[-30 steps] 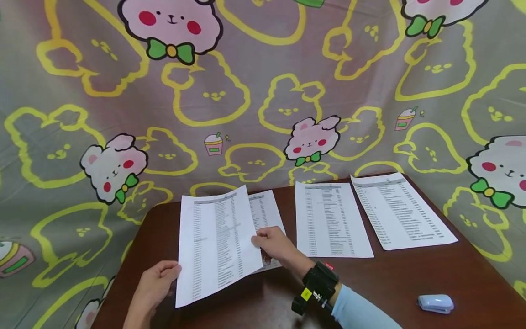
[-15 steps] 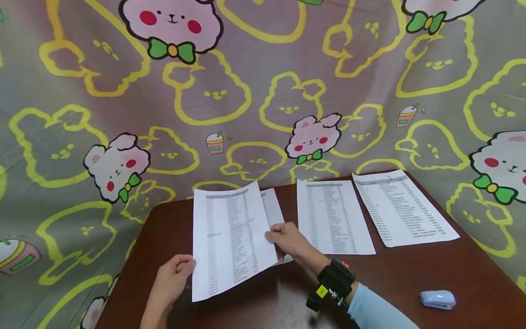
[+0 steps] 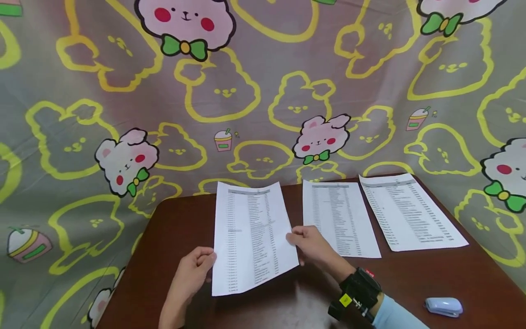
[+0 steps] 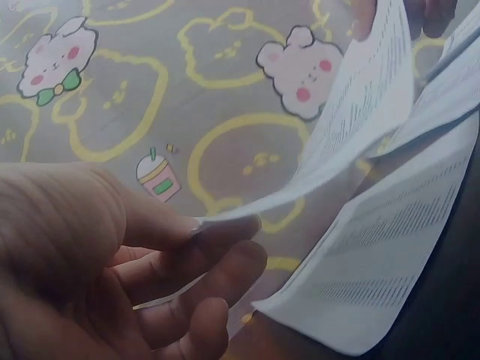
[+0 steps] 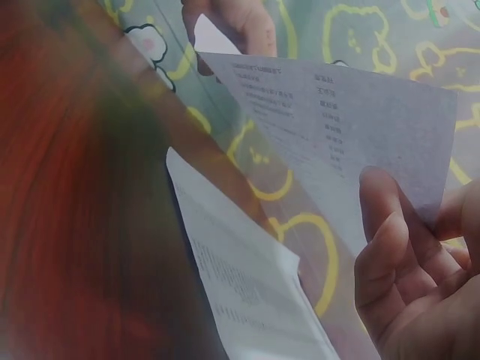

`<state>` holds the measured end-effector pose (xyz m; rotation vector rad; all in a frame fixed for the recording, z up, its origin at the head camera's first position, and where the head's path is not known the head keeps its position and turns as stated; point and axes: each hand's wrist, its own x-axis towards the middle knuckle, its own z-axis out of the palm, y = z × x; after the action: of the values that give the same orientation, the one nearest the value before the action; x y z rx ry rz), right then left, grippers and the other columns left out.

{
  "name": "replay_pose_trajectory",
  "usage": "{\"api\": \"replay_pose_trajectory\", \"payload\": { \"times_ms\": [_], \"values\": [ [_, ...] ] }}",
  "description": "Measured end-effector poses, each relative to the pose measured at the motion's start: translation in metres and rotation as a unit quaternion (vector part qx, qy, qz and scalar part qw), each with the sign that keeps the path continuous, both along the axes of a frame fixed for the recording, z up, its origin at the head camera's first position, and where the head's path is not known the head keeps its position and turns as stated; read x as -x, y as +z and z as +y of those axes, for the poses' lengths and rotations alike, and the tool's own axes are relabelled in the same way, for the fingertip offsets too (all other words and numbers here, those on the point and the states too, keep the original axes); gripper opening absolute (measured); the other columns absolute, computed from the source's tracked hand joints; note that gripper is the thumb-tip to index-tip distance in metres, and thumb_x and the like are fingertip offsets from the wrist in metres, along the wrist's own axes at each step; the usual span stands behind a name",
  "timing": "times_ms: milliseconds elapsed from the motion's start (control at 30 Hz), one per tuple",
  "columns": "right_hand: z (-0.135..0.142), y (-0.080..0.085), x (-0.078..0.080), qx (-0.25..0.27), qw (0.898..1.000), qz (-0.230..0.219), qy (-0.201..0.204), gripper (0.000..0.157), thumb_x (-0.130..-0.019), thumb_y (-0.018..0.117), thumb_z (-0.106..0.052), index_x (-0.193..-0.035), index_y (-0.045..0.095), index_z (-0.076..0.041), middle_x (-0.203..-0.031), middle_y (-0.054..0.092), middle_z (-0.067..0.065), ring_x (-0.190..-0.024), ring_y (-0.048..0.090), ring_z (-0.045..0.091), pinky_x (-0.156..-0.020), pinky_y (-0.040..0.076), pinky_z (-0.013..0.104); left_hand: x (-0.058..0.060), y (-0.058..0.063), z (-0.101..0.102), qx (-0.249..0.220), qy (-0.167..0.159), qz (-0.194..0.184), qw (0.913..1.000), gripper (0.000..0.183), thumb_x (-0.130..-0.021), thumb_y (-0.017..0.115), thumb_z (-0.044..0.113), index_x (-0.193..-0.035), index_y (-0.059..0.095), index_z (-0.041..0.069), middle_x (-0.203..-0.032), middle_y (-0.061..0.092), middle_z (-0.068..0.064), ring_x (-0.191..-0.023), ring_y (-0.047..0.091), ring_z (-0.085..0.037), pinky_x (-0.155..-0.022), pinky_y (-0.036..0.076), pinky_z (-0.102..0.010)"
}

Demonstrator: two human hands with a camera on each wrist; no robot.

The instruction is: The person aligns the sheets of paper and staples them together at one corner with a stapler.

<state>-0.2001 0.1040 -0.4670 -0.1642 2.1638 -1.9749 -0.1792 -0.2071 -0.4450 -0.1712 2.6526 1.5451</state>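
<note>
Both hands hold up a printed sheet of paper (image 3: 252, 237), lifted off the table and slightly bowed. The left hand (image 3: 191, 272) pinches its left edge between thumb and fingers, as the left wrist view also shows. At the opposite edge, the right hand (image 3: 314, 244) grips the sheet with the thumb on the front. Print is visible on the sheet's underside (image 5: 300, 120) in the right wrist view. Another printed sheet (image 4: 375, 255) lies on the table beneath the held one; in the head view it is hidden.
Two more printed sheets, one in the middle (image 3: 341, 219) and one at the right (image 3: 412, 212), lie towards the back of the dark brown table (image 3: 411, 278). A light blue stapler (image 3: 444, 306) sits at the front right. A patterned cloth (image 3: 255, 91) hangs behind.
Both hands have moved right with the held sheet, which now faces the head camera more squarely. It covers the lying sheet that showed behind it earlier. The head view has shifted slightly.
</note>
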Motion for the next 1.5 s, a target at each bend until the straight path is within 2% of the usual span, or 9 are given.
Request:
{"api": "replay_pose_trajectory", "payload": {
  "times_ms": [100,300,500,800,967,1233,1500],
  "values": [
    [0.009,0.001,-0.005,-0.004,1.000,-0.002,-0.012,0.024,-0.098,0.056,-0.020,-0.103,0.068,0.001,-0.092,0.074,0.013,-0.051,0.059,0.017,-0.041,0.039,0.025,-0.001,0.000,0.009,-0.011,0.000,0.005,0.9999,0.020,-0.098,0.057,0.014,-0.113,0.062,0.001,-0.093,0.072,-0.011,-0.074,0.060,-0.018,-0.062,0.050,-0.033],
    [0.022,0.002,-0.015,-0.013,1.000,-0.009,-0.019,0.026,-0.099,0.056,-0.022,-0.103,0.067,0.001,-0.093,0.074,0.014,-0.059,0.065,0.021,-0.042,0.039,0.025,-0.005,-0.002,0.021,-0.027,-0.006,0.016,0.9995,0.018,-0.096,0.060,0.013,-0.109,0.063,0.001,-0.085,0.071,-0.008,-0.071,0.058,-0.019,-0.061,0.050,-0.033],
    [0.031,0.002,-0.022,-0.012,0.999,-0.034,-0.032,0.028,-0.098,0.055,-0.022,-0.109,0.067,0.001,-0.093,0.074,0.015,-0.062,0.067,0.023,-0.043,0.041,0.026,-0.009,-0.003,0.027,-0.048,-0.021,0.029,0.9982,0.016,-0.095,0.060,0.010,-0.107,0.063,0.000,-0.082,0.070,-0.008,-0.066,0.057,-0.019,-0.056,0.048,-0.031],
    [0.041,0.004,-0.030,-0.002,0.998,-0.042,-0.043,0.035,-0.099,0.056,-0.024,-0.118,0.065,0.003,-0.102,0.074,0.016,-0.074,0.072,0.025,-0.060,0.057,0.035,-0.012,-0.002,0.038,-0.066,-0.039,0.040,0.9962,0.016,-0.094,0.061,0.009,-0.106,0.062,-0.002,-0.079,0.070,-0.008,-0.066,0.059,-0.016,-0.055,0.048,-0.032],
    [0.049,0.003,-0.038,0.019,0.998,-0.045,-0.041,0.038,-0.099,0.056,-0.025,-0.120,0.062,0.007,-0.107,0.073,0.017,-0.080,0.073,0.025,-0.069,0.059,0.041,-0.016,-0.002,0.042,-0.074,-0.042,0.042,0.9955,0.015,-0.094,0.061,0.009,-0.105,0.062,-0.001,-0.076,0.068,-0.007,-0.068,0.059,-0.017,-0.056,0.049,-0.033],
    [0.060,0.003,-0.054,0.018,0.999,-0.032,-0.034,0.042,-0.099,0.056,-0.026,-0.120,0.061,0.009,-0.106,0.073,0.017,-0.080,0.073,0.023,-0.067,0.059,0.038,-0.025,-0.004,0.050,-0.085,-0.066,0.035,0.9936,0.016,-0.094,0.061,0.009,-0.106,0.061,-0.001,-0.073,0.063,-0.005,-0.063,0.050,-0.011,-0.055,0.046,-0.028],
    [0.065,-0.005,-0.070,0.003,0.999,-0.030,-0.035,0.041,-0.099,0.055,-0.026,-0.119,0.061,0.010,-0.103,0.074,0.016,-0.078,0.073,0.021,-0.064,0.058,0.035,-0.031,-0.007,0.054,-0.081,-0.089,0.037,0.9920,0.020,-0.095,0.061,0.012,-0.108,0.062,-0.002,-0.073,0.063,-0.006,-0.060,0.050,-0.010,-0.054,0.046,-0.026]
  ]
}}
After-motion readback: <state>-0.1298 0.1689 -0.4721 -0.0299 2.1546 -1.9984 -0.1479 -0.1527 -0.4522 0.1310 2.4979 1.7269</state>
